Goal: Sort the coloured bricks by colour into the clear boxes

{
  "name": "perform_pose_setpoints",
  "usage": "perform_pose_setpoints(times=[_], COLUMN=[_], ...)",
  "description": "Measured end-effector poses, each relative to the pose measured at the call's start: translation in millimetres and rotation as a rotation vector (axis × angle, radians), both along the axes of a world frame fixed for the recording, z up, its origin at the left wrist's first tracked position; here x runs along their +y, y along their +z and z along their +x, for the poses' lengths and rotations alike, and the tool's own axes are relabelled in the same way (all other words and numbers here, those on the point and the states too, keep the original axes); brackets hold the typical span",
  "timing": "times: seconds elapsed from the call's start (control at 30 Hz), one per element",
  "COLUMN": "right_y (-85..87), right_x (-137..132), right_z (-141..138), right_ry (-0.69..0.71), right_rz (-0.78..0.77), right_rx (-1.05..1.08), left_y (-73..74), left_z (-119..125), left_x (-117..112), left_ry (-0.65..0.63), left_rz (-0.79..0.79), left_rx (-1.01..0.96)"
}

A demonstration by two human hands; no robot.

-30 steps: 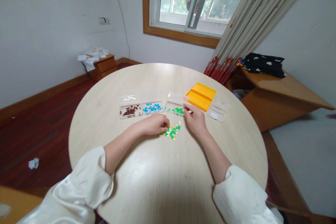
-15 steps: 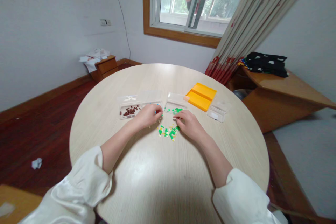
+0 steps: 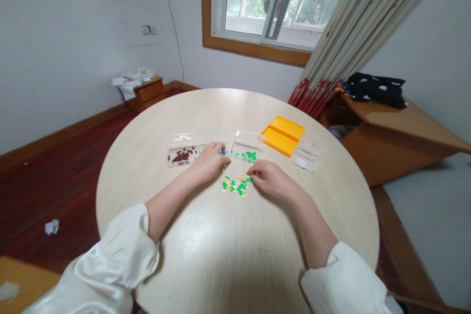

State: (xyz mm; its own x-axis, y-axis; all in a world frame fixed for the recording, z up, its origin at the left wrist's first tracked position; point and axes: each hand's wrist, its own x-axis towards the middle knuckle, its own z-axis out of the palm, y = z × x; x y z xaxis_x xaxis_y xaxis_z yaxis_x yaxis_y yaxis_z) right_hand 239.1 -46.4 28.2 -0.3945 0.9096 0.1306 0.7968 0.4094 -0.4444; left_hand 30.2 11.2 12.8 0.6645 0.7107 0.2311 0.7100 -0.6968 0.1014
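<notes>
My left hand [image 3: 210, 163] hovers at the clear box with blue pieces [image 3: 222, 151], covering most of it. Its fingers are curled and pinched; anything between them is too small to name. A loose pile of small green, yellow and pale pieces [image 3: 235, 185] lies on the table in front of the boxes. At that pile's right edge is my right hand [image 3: 272, 179], fingers bent and closed, fingertips beside a green piece. Whether they grip something is hidden. Just beyond it stands a clear open box [image 3: 237, 158] with green pieces [image 3: 250, 156] inside.
Dark brown pieces [image 3: 182, 154] fill a clear box [image 3: 170, 163] on the left. An open yellow case [image 3: 282, 135] lies at the back right, with another small clear box [image 3: 304, 163] beside it. All stand on a round pale wooden table [image 3: 221, 255].
My right hand has drawn down and slightly right, away from the box of green pieces to the pile's edge. My left hand has shifted slightly left, showing some blue pieces.
</notes>
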Motion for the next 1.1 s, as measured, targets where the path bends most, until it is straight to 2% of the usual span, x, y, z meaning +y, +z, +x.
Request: perform_pose_setpoints(times=[0.13,0.47,0.8,1.1], right_y=[1.6,1.0,-0.9,0.7], right_x=[-2.0,-2.3,-1.1,-1.1], right_z=[1.0,6.2,5.0,-1.9], right_ry=[0.013,-0.030,0.073,-0.014], right_rz=[-0.022,-0.102,-0.142,-0.150], right_rx=[-0.008,0.034,0.063,0.013], left_y=[-5.7,-7.1,-9.4,-4.7], left_z=[0.3,0.8,1.3,0.5], left_x=[2.5,5.0,5.4,1.5], left_ry=[-0.017,-0.004,0.005,0.009], left_rz=[0.025,0.040,0.049,0.043], left_rx=[-0.006,-0.010,-0.027,-0.046])
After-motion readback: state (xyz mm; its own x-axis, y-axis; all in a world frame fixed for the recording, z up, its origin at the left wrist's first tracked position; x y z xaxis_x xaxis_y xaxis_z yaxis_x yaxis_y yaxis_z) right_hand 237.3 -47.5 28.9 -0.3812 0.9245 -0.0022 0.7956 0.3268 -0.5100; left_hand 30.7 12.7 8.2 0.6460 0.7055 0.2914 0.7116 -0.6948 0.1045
